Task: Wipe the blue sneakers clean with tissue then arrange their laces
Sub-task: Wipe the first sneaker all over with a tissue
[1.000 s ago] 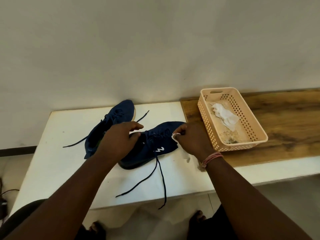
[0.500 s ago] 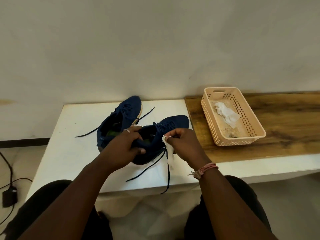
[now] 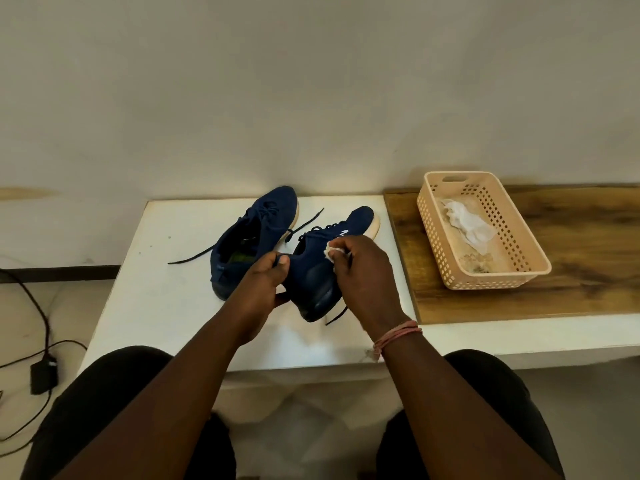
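Head view shows the near sneaker [image 3: 313, 278] tilted just above the tabletop [image 3: 166, 292], its long axis running away toward the wall, left hand [image 3: 265, 284] gripping its heel collar, right hand [image 3: 360, 271] pinching the tissue [image 3: 330, 252] against its right flank.

I sit in what looks like a plain room of a home or small office, though I cannot tell which. A bare off-white wall [image 3: 311, 81] rises behind my low white desk [image 3: 156, 299], which adjoins a wood-grain top [image 3: 588, 271] carrying a peach plastic basket [image 3: 498, 280], and a black adapter with cables [image 3: 43, 374] lies on the pale floor [image 3: 20, 323].
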